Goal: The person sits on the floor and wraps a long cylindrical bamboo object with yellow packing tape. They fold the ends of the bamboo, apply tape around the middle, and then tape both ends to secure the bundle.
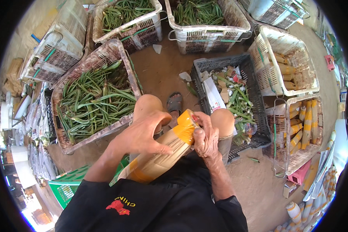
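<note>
A long paper-wrapped bundle lies slantwise across my lap, with yellow tape around its upper end and another yellow band lower down. My right hand is closed around a roll of yellow tape at the bundle's upper end; a bit of red shows at the roll's core. Over the bundle's left side my left hand is spread, thumb and fingers wide apart, the fingertips at the paper. What is inside the wrapping is hidden.
Left of my knees stands a crate of long green stalks. A black crate holds plant scraps and cardboard. Further crates of stalks stand ahead. Two crates at right hold wrapped bundles; a green basket sits lower left.
</note>
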A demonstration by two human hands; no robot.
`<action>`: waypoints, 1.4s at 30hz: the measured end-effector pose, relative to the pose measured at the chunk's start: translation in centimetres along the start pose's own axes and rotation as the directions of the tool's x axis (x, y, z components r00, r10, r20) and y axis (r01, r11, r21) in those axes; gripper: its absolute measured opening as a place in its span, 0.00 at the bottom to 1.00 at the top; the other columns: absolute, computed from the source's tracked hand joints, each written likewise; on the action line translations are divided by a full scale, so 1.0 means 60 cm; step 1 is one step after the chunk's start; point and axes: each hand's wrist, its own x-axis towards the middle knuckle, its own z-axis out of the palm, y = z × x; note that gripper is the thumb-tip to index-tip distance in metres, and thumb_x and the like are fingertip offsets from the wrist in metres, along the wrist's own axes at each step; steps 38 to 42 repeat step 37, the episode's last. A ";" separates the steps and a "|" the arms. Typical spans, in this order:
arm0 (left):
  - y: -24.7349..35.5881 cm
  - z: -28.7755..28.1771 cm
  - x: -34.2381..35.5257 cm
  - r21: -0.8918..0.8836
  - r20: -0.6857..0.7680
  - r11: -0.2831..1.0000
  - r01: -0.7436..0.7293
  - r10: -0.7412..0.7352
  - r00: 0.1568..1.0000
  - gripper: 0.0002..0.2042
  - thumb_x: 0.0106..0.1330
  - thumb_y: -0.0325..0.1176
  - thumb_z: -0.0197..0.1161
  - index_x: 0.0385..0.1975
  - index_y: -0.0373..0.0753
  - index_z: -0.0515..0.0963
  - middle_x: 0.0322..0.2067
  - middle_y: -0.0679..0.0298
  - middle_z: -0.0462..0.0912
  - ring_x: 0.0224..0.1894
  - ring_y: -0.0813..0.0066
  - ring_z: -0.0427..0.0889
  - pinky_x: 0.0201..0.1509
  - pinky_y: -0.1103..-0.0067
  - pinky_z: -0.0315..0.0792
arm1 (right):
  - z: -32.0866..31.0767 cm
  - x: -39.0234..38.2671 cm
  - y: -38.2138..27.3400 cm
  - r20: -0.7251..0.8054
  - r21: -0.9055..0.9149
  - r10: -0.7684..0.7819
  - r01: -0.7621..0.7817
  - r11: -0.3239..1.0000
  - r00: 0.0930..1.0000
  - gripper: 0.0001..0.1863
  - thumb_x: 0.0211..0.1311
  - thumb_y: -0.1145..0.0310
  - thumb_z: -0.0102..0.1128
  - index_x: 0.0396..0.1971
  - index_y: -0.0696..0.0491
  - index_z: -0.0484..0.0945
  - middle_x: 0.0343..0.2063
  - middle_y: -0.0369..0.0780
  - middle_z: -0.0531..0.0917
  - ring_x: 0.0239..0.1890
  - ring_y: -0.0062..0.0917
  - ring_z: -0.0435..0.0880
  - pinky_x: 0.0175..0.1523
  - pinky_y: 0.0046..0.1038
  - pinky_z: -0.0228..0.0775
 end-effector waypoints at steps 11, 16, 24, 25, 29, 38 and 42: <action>0.013 0.092 0.059 0.285 -0.546 0.956 0.068 0.104 0.831 0.24 0.55 0.39 0.78 0.42 0.29 0.75 0.37 0.43 0.83 0.43 0.42 0.85 0.48 0.59 0.78 | -0.010 0.036 -0.059 0.238 -0.241 0.251 -0.193 0.951 0.938 0.23 0.81 0.51 0.53 0.55 0.58 0.73 0.32 0.54 0.87 0.38 0.53 0.88 0.43 0.50 0.79; 0.007 0.055 0.061 0.332 -0.460 0.943 -0.027 0.187 0.868 0.21 0.56 0.39 0.78 0.40 0.30 0.80 0.36 0.45 0.85 0.42 0.47 0.85 0.48 0.63 0.78 | -0.043 0.027 -0.055 0.355 -0.011 0.180 -0.189 0.982 0.917 0.22 0.73 0.62 0.58 0.60 0.58 0.69 0.37 0.57 0.87 0.42 0.56 0.87 0.47 0.50 0.79; 0.006 0.006 0.037 -0.096 -0.219 0.995 -0.015 -0.006 0.976 0.30 0.55 0.51 0.79 0.49 0.34 0.81 0.50 0.53 0.76 0.56 0.55 0.74 0.64 0.64 0.67 | -0.093 0.039 -0.086 0.551 0.166 0.084 -0.209 0.964 0.830 0.36 0.60 0.63 0.69 0.67 0.57 0.67 0.54 0.57 0.82 0.56 0.52 0.84 0.60 0.45 0.78; -0.002 0.002 0.035 -0.104 -0.199 0.995 0.005 -0.025 0.980 0.31 0.55 0.52 0.79 0.50 0.34 0.81 0.52 0.53 0.74 0.59 0.54 0.72 0.68 0.63 0.64 | -0.099 0.031 -0.084 0.543 0.190 0.052 -0.183 0.965 0.838 0.38 0.60 0.65 0.70 0.69 0.58 0.66 0.55 0.56 0.82 0.58 0.51 0.84 0.62 0.44 0.77; 0.001 -0.009 0.018 -0.022 -0.231 1.000 0.014 -0.019 0.973 0.31 0.55 0.49 0.82 0.51 0.34 0.81 0.50 0.55 0.80 0.58 0.60 0.76 0.66 0.66 0.69 | -0.115 0.018 -0.104 0.572 0.150 0.068 -0.186 0.971 0.818 0.40 0.61 0.72 0.69 0.72 0.60 0.64 0.63 0.56 0.79 0.67 0.47 0.80 0.70 0.41 0.72; -0.011 -0.008 -0.005 -0.372 -0.147 0.924 -0.091 0.038 0.988 0.29 0.56 0.46 0.83 0.52 0.36 0.81 0.42 0.61 0.85 0.48 0.71 0.82 0.58 0.74 0.76 | -0.121 0.023 -0.107 0.551 0.158 -0.092 0.004 0.987 0.829 0.38 0.64 0.71 0.71 0.73 0.60 0.66 0.67 0.51 0.78 0.67 0.47 0.81 0.72 0.39 0.71; -0.011 -0.008 -0.005 -0.372 -0.147 0.924 -0.091 0.038 0.988 0.29 0.56 0.46 0.83 0.52 0.36 0.81 0.42 0.61 0.85 0.48 0.71 0.82 0.58 0.74 0.76 | -0.121 0.023 -0.107 0.551 0.158 -0.092 0.004 0.987 0.829 0.38 0.64 0.71 0.71 0.73 0.60 0.66 0.67 0.51 0.78 0.67 0.47 0.81 0.72 0.39 0.71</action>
